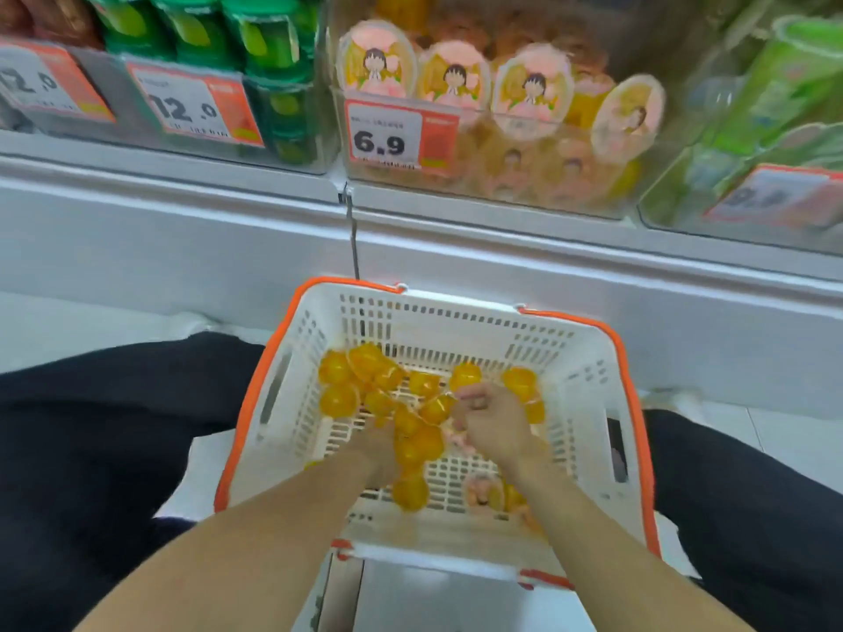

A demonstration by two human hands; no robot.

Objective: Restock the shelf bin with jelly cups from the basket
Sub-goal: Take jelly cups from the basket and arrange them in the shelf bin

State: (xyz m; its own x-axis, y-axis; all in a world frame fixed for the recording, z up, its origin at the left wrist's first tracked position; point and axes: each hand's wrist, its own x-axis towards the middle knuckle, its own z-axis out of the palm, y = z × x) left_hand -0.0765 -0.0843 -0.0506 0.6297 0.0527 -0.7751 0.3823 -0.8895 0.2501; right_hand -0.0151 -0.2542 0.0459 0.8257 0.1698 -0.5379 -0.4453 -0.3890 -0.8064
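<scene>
A white basket with orange rim (pixel 588 390) stands on the floor between my knees, with several yellow jelly cups (pixel 340 399) loose in it. My left hand (pixel 381 449) is down among the cups, gripping several yellow ones. My right hand (pixel 490 421) is curled round cups near the basket's middle. Blur hides the exact fingers. Above, the clear shelf bin (pixel 606 193) holds several jelly cups with pink cartoon lids (pixel 449 75), behind a 6.9 price tag (pixel 392 130).
Green jelly packs (pixel 269 43) fill the bin to the left, behind 12.0 price tags. Another clear bin of green packs (pixel 784 84) sits at the right. A white shelf ledge (pixel 228 212) runs across below the bins. My dark-trousered knees flank the basket.
</scene>
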